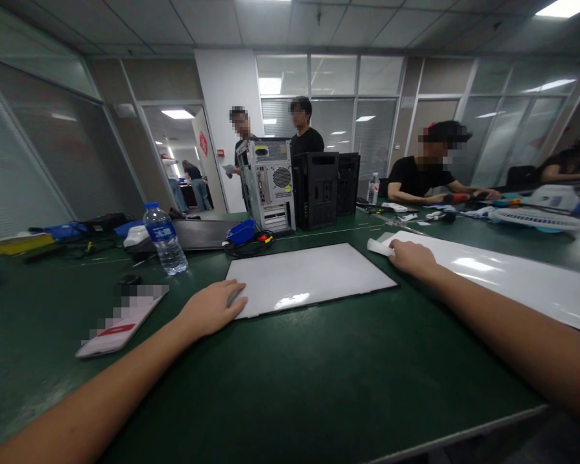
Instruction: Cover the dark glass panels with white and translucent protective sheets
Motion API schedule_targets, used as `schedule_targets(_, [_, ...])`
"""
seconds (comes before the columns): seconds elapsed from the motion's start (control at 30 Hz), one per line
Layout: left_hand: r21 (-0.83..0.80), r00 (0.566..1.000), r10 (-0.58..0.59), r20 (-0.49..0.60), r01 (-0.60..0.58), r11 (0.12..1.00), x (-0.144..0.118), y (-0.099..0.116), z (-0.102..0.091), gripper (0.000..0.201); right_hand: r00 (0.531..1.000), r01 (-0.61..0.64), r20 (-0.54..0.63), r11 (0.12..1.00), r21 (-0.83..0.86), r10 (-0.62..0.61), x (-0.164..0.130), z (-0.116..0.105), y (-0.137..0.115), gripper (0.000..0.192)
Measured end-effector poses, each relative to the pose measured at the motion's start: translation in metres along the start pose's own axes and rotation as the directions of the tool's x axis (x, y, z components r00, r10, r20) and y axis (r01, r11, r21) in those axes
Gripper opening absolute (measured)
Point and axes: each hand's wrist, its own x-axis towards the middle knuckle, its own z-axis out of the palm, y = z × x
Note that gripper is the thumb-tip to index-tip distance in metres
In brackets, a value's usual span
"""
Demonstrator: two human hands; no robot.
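left hand (211, 308) flat on white panel (309, 277), capped water bottle (165, 238) nearby

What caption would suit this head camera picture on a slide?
Left hand rests on a white panel; right hand touches a white sheet.

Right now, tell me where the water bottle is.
In the head view the water bottle stands upright on the green table, left of the white panel and beyond the left hand.

No lettering is legible; the water bottle (165, 238) label is too blurred.
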Motion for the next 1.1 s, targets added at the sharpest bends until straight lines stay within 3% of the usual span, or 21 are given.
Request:
schedule_targets(0.17, [-0.022, 1.000, 0.001, -0.006, -0.001, 1.000, -0.001, 0.001, -0.001, 0.072, 0.997, 0.018, -0.082, 1.000, 0.011, -0.017, -0.008, -0.015, -0.013, 0.052])
schedule_targets(0.23, [-0.031, 1.000, 0.005, -0.015, -0.005, 1.000, -0.001, 0.000, 0.000, 0.072, 0.987, 0.082, -0.141, 0.996, 0.043, -0.075, -0.018, -0.024, -0.031, 0.055])
schedule_targets(0.3, [-0.033, 1.000, 0.005, -0.019, -0.005, 0.999, -0.001, 0.000, 0.001, 0.071, 0.960, 0.228, -0.196, 0.963, 0.144, -0.198, -0.033, -0.034, -0.053, 0.056])
schedule_targets(0.4, [-0.035, 1.000, -0.006, -0.014, 0.005, 0.999, -0.001, -0.001, 0.001, 0.071, 0.862, 0.503, -0.173, 0.758, 0.416, -0.477, -0.059, -0.046, -0.086, 0.055])
schedule_targets(0.47, [-0.036, 1.000, -0.005, -0.007, 0.004, 0.999, 0.000, -0.001, 0.000, 0.072, 0.774, 0.585, -0.137, 0.614, 0.530, -0.618, -0.070, -0.050, -0.099, 0.055])
schedule_targets(0.5, [-0.034, 1.000, -0.002, -0.004, 0.002, 0.999, 0.000, -0.001, 0.000, 0.072, 0.753, 0.600, -0.131, 0.592, 0.538, -0.644, -0.072, -0.050, -0.102, 0.054])
schedule_targets(0.57, [-0.028, 1.000, 0.003, -0.003, -0.003, 1.000, 0.000, -0.001, 0.000, 0.072, 0.789, 0.583, -0.114, 0.678, 0.449, -0.603, -0.070, -0.047, -0.101, 0.053])
schedule_targets(0.67, [-0.018, 1.000, 0.006, -0.001, -0.006, 1.000, 0.000, -0.001, 0.001, 0.072, 0.915, 0.403, -0.069, 0.882, 0.245, -0.398, -0.054, -0.037, -0.083, 0.053])
schedule_targets(0.73, [-0.016, 1.000, 0.003, 0.002, -0.003, 1.000, 0.000, -0.001, 0.001, 0.072, 0.955, 0.298, -0.036, 0.939, 0.171, -0.296, -0.044, -0.029, -0.069, 0.050])
schedule_targets(0.83, [-0.022, 1.000, -0.009, 0.005, 0.009, 1.000, -0.001, -0.001, 0.000, 0.072, 0.959, 0.280, -0.009, 0.947, 0.160, -0.282, -0.035, -0.021, -0.059, 0.043])
schedule_targets(1.0, [-0.045, 1.000, -0.009, -0.005, 0.009, 0.999, -0.001, 0.000, 0.000, 0.075, 0.906, 0.417, -0.028, 0.881, 0.223, -0.422, -0.033, -0.019, -0.068, 0.044])
schedule_targets(1.1, [-0.072, 1.000, -0.008, -0.021, 0.007, 0.997, -0.001, -0.001, 0.001, 0.077, 0.919, 0.394, -0.046, 0.898, 0.198, -0.393, -0.032, -0.017, -0.068, 0.048])
